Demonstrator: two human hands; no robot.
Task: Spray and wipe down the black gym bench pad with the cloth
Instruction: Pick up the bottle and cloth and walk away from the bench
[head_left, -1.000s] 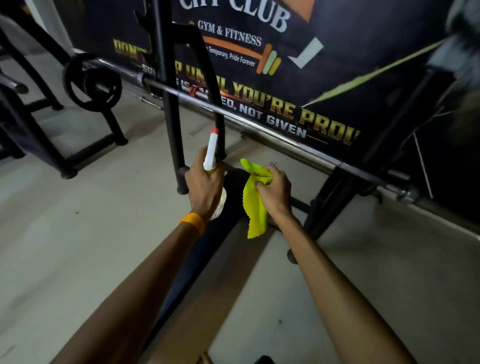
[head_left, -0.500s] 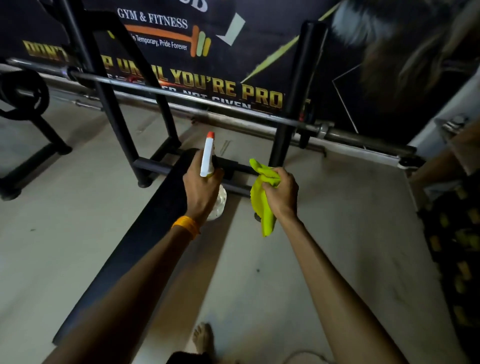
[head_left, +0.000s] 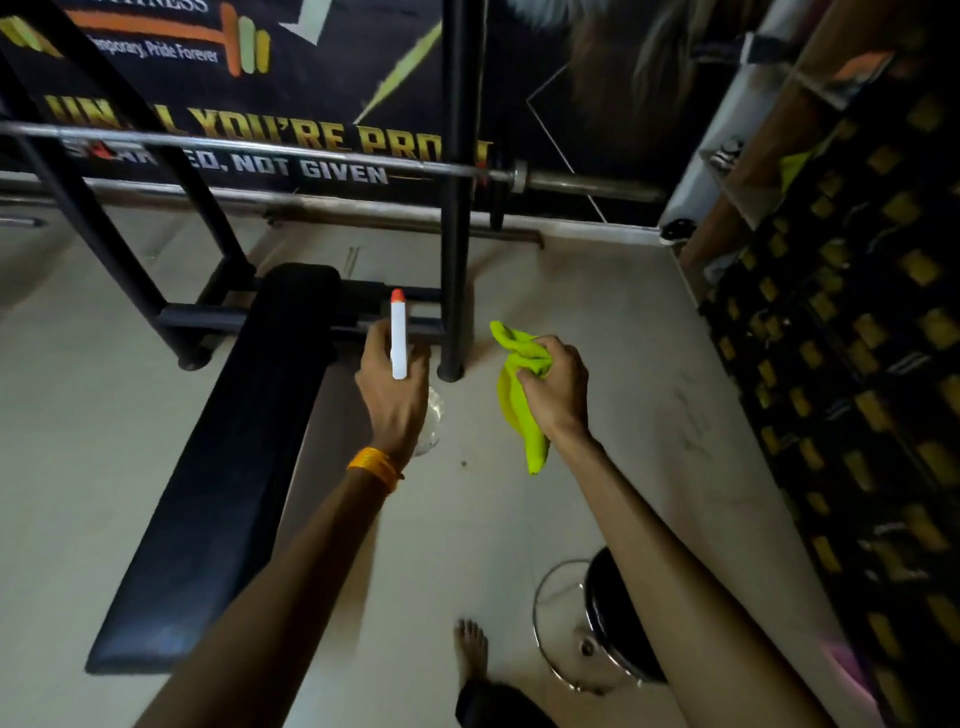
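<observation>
The long black bench pad (head_left: 228, 467) runs from the lower left up toward the rack. My left hand (head_left: 392, 395) grips a clear spray bottle (head_left: 399, 335) with a white head and orange nozzle, held just right of the pad's upper half. The bottle's body is mostly hidden behind the hand. My right hand (head_left: 556, 387) holds a bunched yellow-green cloth (head_left: 519, 400) that hangs down over the bare floor, well right of the pad.
A black rack upright (head_left: 457, 187) stands between my hands and the wall. A steel barbell (head_left: 311, 156) crosses the rack. A round black stool (head_left: 608, 623) with a chrome ring sits at the lower right beside my bare foot (head_left: 470, 644). A patterned dark surface fills the right side.
The view has swung right and down, so the bench pad now lies left of both hands. My hands have spread apart. The stool has come into view.
</observation>
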